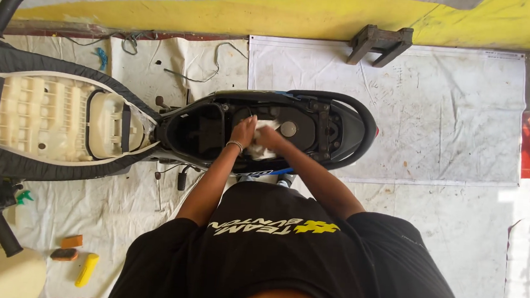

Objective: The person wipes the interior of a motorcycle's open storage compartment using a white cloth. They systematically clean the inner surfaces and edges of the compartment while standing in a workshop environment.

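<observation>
One scooter [318,118] lies across the floor sheet, its one seat [47,119] flipped open to the left, underside up. Both hands meet over the open under-seat compartment [198,131]. The left hand [243,130] and the right hand [268,137] each clutch one white cloth [265,127] between them. One round filler cap [288,129] sits just right of the cloth. Near left on the floor: two orange pieces [68,248], one yellow handle [86,270]. One wooden stool [380,43] stands at the far wall.

A large white rectangular printed sheet [407,110] lies flat on the floor just beyond the scooter's tail [348,130]
</observation>
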